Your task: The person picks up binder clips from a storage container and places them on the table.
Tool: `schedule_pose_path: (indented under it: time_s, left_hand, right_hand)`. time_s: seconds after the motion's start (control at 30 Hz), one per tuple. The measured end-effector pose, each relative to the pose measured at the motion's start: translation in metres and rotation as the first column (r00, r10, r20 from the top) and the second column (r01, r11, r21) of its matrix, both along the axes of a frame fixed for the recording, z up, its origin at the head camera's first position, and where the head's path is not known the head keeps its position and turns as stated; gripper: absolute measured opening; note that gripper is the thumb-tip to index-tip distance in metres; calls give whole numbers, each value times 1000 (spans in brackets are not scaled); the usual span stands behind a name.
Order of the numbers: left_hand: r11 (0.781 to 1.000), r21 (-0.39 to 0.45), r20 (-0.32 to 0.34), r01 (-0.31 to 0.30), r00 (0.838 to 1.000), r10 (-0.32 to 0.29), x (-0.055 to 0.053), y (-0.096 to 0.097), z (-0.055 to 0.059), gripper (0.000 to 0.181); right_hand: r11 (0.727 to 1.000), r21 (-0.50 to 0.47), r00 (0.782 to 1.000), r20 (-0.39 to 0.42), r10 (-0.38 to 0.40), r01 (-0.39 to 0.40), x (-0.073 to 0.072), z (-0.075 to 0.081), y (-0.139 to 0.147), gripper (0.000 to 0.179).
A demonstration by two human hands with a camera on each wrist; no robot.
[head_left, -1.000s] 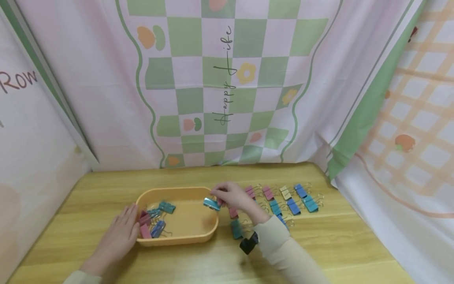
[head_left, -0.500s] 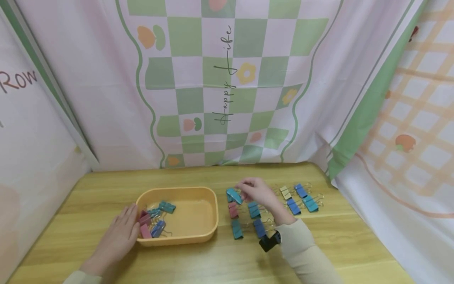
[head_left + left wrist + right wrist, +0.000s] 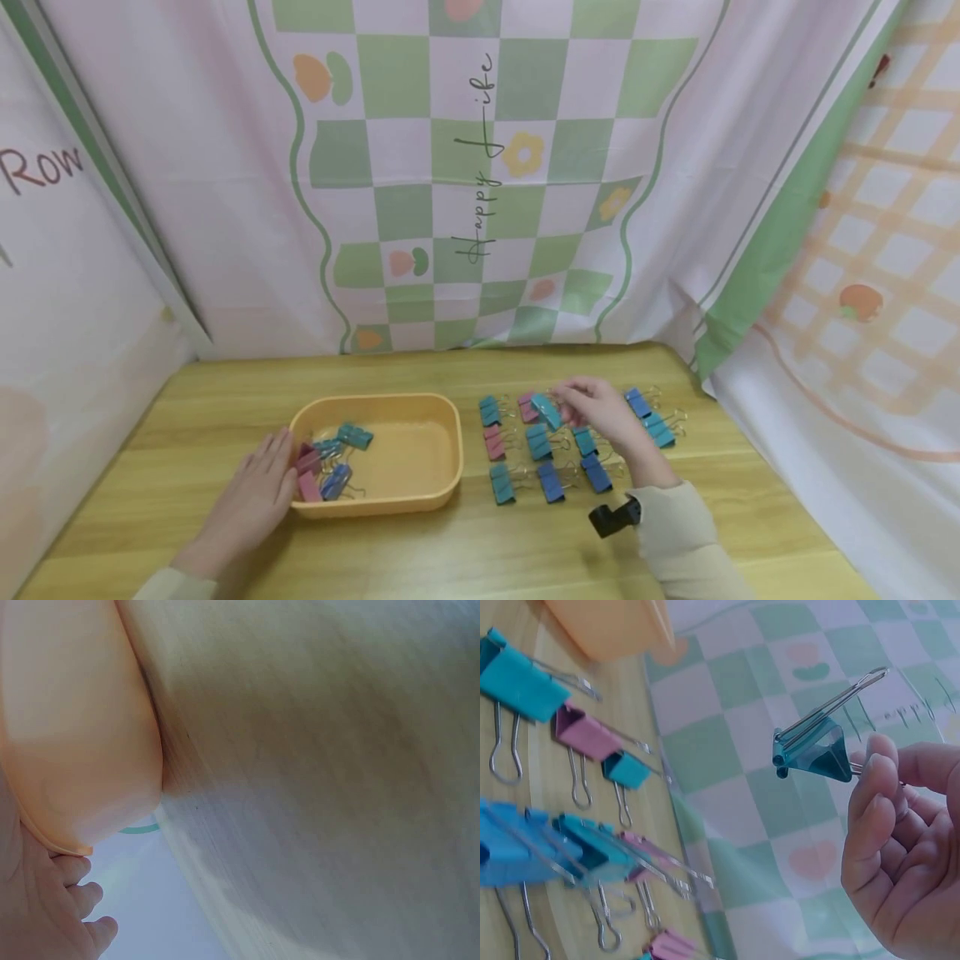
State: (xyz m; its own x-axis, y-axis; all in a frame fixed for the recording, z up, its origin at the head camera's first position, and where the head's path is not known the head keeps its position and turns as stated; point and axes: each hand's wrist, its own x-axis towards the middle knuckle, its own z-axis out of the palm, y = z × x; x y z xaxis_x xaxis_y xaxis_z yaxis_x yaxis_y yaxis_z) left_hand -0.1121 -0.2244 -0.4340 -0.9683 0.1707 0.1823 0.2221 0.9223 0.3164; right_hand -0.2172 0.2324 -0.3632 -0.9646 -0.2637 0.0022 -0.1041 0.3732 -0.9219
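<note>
My right hand (image 3: 602, 410) pinches a teal binder clip (image 3: 546, 411) by one wire handle, above the rows of clips on the table. In the right wrist view, the held clip (image 3: 814, 754) hangs in the air with its other handle folded up against it. My left hand (image 3: 251, 498) rests with straight fingers on the left end of a yellow-orange tray (image 3: 390, 505). Teal, pink and blue binder clips lie at the tray's left side, among them a blue clip (image 3: 337, 482). The left wrist view shows fingertips (image 3: 88, 896) past the tray's rim.
Right of the tray, several binder clips lie in rows, including a teal clip (image 3: 502, 483), a pink clip (image 3: 494, 443) and a blue clip (image 3: 596, 473). Farther right lies another teal clip (image 3: 660, 431). A patterned curtain (image 3: 465, 208) hangs behind the wooden table (image 3: 420, 558).
My right hand has carried the teal clip rightward from the tray's right rim, over the left column, to above the rows of clips. The left hand and tray have stayed put.
</note>
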Motion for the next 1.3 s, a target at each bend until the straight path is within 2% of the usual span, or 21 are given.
schedule_pose_path:
  time_s: [0.23, 0.4, 0.7, 0.97, 1.3]
  left_hand:
    - [1000, 0, 0, -1, 1000, 1, 1, 0, 1, 55]
    - [1000, 2, -3, 2, 1000, -2, 1, 0, 1, 55]
    - [1000, -18, -6, -2, 1000, 2, 0, 1, 1, 55]
    - [1000, -9, -10, -3, 1000, 3, 1, 2, 4, 53]
    - [1000, -5, -9, -1, 1000, 1, 1, 3, 4, 54]
  right_hand:
    - [1000, -14, 1000, 14, -24, 25, 5, 0, 20, 34]
    - [997, -16, 997, 21, -75, 76, 9, -3, 32, 38]
    - [989, -23, 989, 9, -145, 145, 16, -14, 56, 40]
    - [988, -10, 987, -27, -156, 156, 26, -24, 79, 40]
    - [976, 0, 976, 24, -217, 217, 40, -36, 99, 40]
